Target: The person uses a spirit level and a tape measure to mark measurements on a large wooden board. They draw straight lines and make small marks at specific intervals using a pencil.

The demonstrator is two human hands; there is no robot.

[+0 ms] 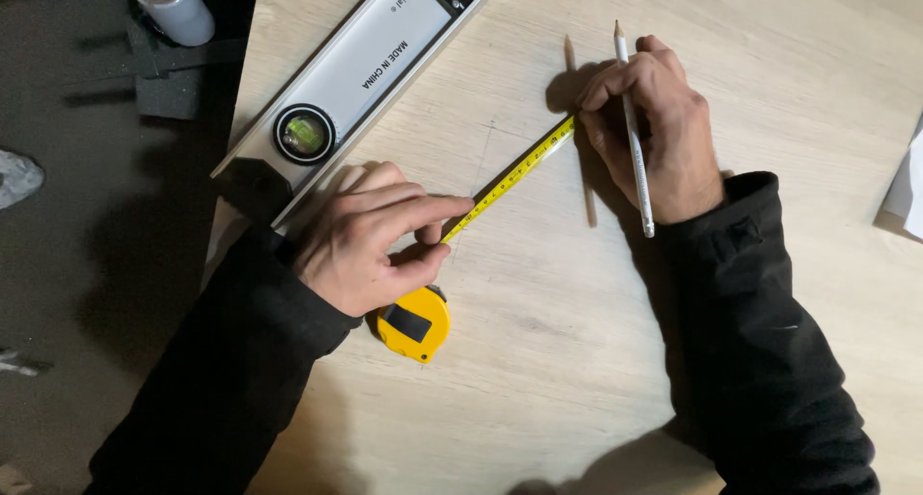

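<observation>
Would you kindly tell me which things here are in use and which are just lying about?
In use: yellow tape measure, its blade pinned by left hand; white pencil in right hand; pale wooden board.
Lying about: silver spirit level; white roll; white paper.

A long silver spirit level point(370, 67) lies slantwise on the pale wooden bench point(538, 360); a white roll point(173, 5) rests on the dark floor point(87, 245).
</observation>
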